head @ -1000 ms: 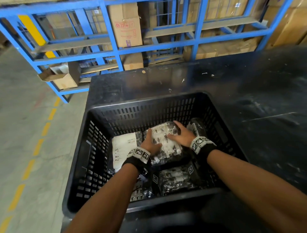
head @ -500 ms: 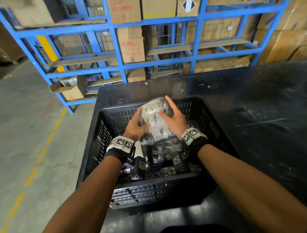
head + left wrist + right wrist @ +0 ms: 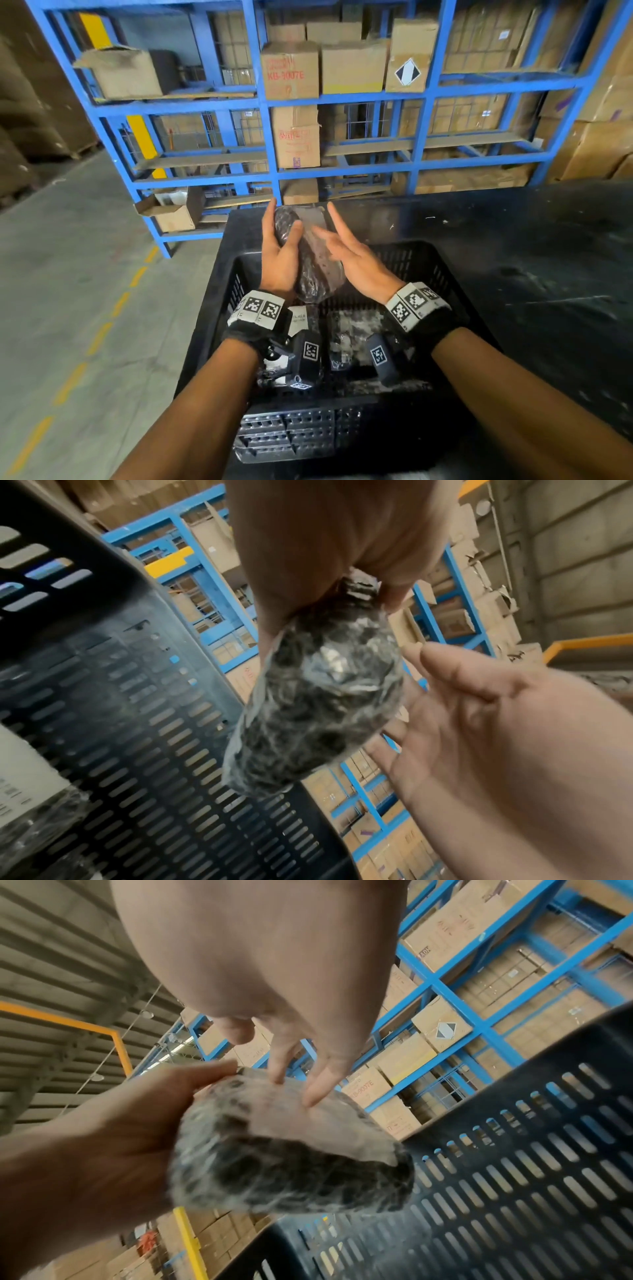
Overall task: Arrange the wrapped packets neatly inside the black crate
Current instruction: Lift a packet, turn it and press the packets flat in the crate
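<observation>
Above the crate, left hand grips a packet; right hand fingers straight.

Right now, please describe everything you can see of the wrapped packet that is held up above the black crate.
The wrapped packet is a long, rounded bundle of dark, mottled contents under clear, crinkled plastic film that shines. A pale, blurred label lies along one side. It is held lengthwise above the black crate, clear of the packets below. The left hand grips it, thumb across its upper end. The right hand is open, and its fingers touch the label side.
</observation>
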